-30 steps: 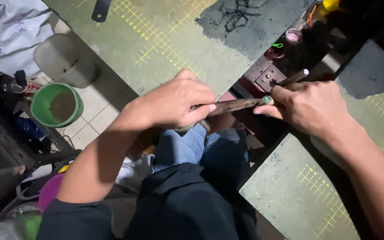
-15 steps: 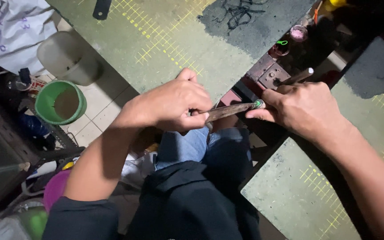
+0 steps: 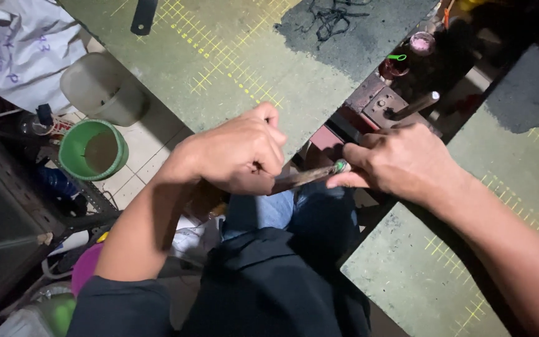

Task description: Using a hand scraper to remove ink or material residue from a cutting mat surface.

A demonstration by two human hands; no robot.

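Green gridded cutting mat (image 3: 219,68) covers bench, worn, dark patch at 1 o'clock. Centre frame: thin brown stick (image 3: 304,177) with small green stone (image 3: 342,166) on tip, over lap. Left hand (image 3: 238,153) fisted round stick; right hand (image 3: 400,163) fingertips pinching tip. Risk, I'd judge: stone pops off or slips if pinch loosens. Green bucket (image 3: 93,150), smooth plastic, at 9 o'clock on tiled floor.

At ten o'clock, far corner: a white crumpled plastic bag (image 3: 14,47) bearing faint blue handwritten marks. Just below it, beside a clear bottle, a small white label (image 3: 63,125) with red print, partly hidden. No screens or signs visible.
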